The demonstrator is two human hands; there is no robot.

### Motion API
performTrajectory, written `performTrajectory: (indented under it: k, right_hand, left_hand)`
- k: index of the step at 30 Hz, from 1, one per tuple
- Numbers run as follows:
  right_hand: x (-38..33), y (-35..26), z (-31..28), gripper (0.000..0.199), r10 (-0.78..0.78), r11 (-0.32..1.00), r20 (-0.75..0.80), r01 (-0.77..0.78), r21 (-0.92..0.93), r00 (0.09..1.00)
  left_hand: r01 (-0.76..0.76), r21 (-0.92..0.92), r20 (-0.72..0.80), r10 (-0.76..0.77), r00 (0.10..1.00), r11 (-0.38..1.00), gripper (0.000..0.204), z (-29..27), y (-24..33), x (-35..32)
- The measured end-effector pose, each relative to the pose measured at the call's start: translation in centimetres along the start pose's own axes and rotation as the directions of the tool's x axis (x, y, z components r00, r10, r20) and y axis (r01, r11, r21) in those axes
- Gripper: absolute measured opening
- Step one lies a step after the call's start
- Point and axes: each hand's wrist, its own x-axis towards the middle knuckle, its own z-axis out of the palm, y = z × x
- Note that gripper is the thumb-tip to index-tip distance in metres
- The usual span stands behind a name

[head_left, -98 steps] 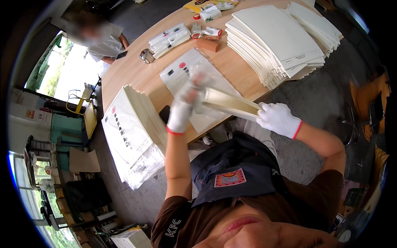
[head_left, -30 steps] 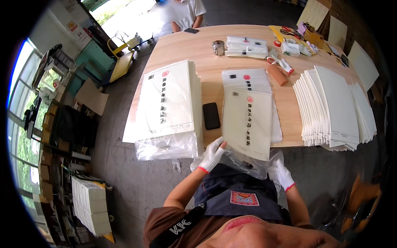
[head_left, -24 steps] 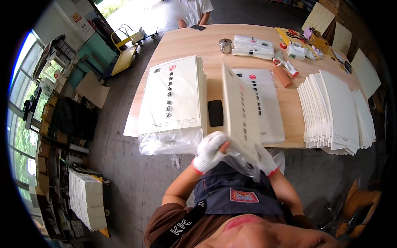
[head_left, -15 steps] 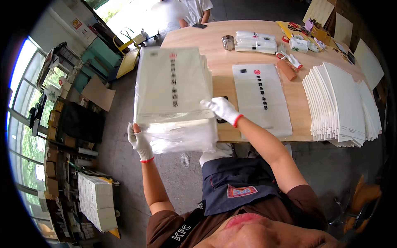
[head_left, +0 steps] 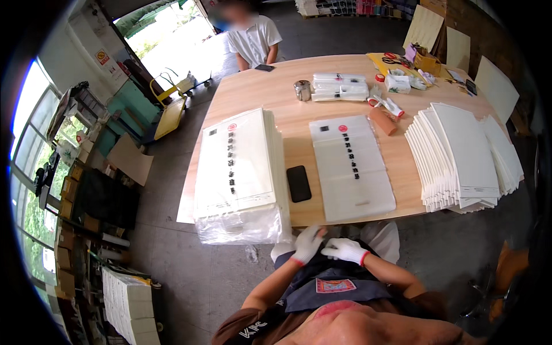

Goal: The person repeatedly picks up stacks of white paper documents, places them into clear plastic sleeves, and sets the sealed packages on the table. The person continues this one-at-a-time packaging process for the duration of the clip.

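Both my hands wear white gloves with red cuffs and hover over my apron at the table's near edge. My left hand has its fingers loosely apart, with a bare fingertip showing, and nothing visible in it. Beside it, my right hand points leftward, fingers stretched out and no object in them. Ahead on the left lies a thick stack of printed plastic bags, its clear ends drooping over the edge. A black phone rests between this stack and a flat, printed translucent bag.
Fanned white paper sheets cover the table's right side. Farther back are a metal cup, bundled plastic bags, an orange-brown roll and red-handled scissors. A person sits across the table. A yellow cart stands left.
Both hands have let go of the stack of printed bags and drawn back to my lap. The stack now lies flatter on the table, and the phone is uncovered. The view has shifted upward.
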Motion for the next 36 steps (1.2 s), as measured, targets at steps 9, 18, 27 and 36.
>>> performTrajectory:
  k: [9,18,27,36]
  right_hand:
    - [-6.8,6.5,-1.8,0.032,0.16,0.964,-0.344,-0.071,0.258,0.925]
    - [-6.0,7.8,-4.3,0.029,0.15,0.885,-0.433,0.075,0.46,0.889]
    - [-2.0,8.3,-7.1,0.037,0.178,0.644,-0.375,0.18,0.744,0.91]
    - [5.9,12.8,-11.4,0.044,-0.059,0.93,-0.836,-0.275,-0.245,0.546]
  left_hand:
    - [-0.161,0.315,0.476,-0.009,0.879,0.935,0.021,9.0,6.5,15.8]
    - [0.338,0.085,0.645,-0.31,0.699,0.937,0.017,7.1,8.9,18.3]
    - [0.213,0.002,0.626,-0.167,0.762,0.977,0.026,7.1,6.8,19.6]
    - [-0.049,-0.38,0.13,0.105,0.986,0.924,0.015,3.0,6.8,22.2]
